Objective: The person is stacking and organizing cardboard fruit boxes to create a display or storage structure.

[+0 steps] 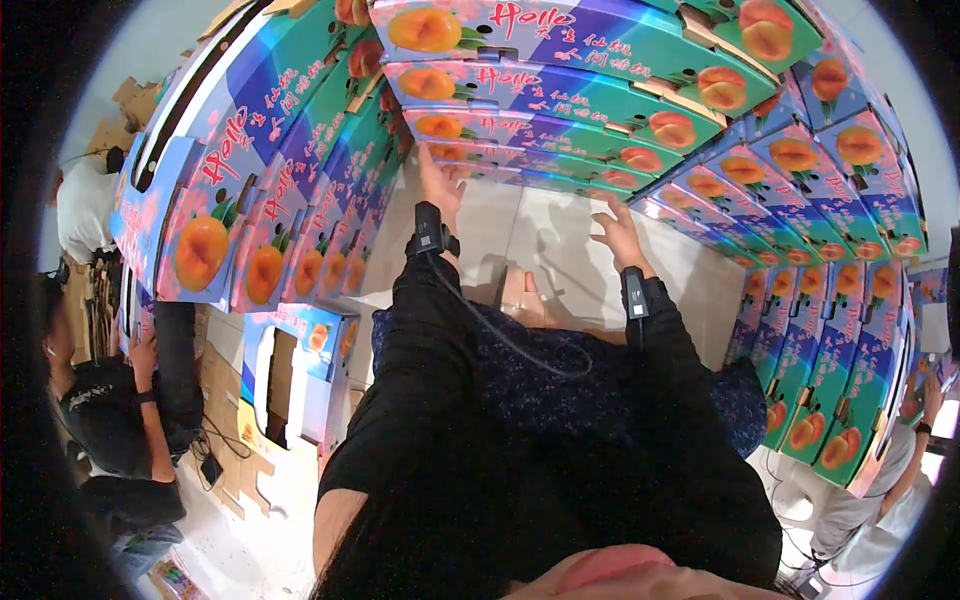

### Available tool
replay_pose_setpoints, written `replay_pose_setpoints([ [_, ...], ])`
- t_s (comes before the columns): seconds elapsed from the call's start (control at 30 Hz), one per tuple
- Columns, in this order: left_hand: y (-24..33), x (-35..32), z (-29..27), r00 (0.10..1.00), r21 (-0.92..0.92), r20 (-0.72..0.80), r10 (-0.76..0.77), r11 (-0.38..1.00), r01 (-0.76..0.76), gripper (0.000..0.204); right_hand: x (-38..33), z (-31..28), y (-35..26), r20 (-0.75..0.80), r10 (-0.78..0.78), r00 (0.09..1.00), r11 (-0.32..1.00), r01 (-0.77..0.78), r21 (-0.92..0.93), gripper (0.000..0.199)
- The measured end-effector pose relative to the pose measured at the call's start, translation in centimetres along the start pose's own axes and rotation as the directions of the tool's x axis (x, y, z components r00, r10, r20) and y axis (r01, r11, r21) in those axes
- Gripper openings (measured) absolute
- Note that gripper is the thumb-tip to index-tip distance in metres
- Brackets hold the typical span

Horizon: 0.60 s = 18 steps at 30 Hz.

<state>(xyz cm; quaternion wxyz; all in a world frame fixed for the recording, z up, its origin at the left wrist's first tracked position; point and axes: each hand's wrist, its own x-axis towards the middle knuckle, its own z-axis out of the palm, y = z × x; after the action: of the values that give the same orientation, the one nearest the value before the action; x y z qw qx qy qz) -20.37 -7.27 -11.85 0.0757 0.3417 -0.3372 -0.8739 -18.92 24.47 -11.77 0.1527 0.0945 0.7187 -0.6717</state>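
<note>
My left hand [440, 192] is open, its fingers stretched toward the stacks of printed fruit cartons. It is nearest the lower end of the front stack [470, 96] and the left stack [330, 180]; whether it touches them I cannot tell. Nothing shows in it. My right hand [622, 240] is open too, fingers apart and slightly curled, above the pale tiled floor and below the front stack's right part. It holds nothing. The cartons are blue, purple and green with orange peaches printed on them. Each wrist carries a black strapped device [430, 232], and a cable hangs from the left one.
More carton stacks [790, 165] rise on the right, down to a lower row [830, 350]. An open carton [300, 370] stands at lower left beside flat cardboard [225, 400]. Other people work at the far left [110, 410] and right [880, 490]. Pale floor tiles [545, 225] lie between the stacks.
</note>
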Motion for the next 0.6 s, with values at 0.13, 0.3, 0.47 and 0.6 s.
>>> replay_pose_setpoints([
  [0.13,0.1,-0.1,0.4,0.999,0.048,0.043,-0.006,0.999,0.004,0.080,-0.4,0.6,-0.2,0.078,-0.008,0.997,1.000,0.008,-0.003,0.065],
  [0.3,0.1,-1.1,1.3,0.999,0.006,0.049,0.017,1.000,-0.017,0.084,-1.9,1.1,-0.3,-0.046,-0.043,0.998,0.998,0.041,-0.046,0.065],
  [0.47,-1.0,-2.5,3.5,0.913,-0.056,-0.097,0.396,0.914,-0.402,0.084,-0.5,0.2,-1.9,-0.197,-0.244,0.950,0.969,0.249,0.000,0.068],
  [0.6,-2.3,-3.5,5.5,0.790,0.586,-0.038,0.612,0.654,-0.479,0.091,1.0,-2.1,-3.5,-0.383,-0.284,0.879,0.950,0.311,0.009,0.066],
])
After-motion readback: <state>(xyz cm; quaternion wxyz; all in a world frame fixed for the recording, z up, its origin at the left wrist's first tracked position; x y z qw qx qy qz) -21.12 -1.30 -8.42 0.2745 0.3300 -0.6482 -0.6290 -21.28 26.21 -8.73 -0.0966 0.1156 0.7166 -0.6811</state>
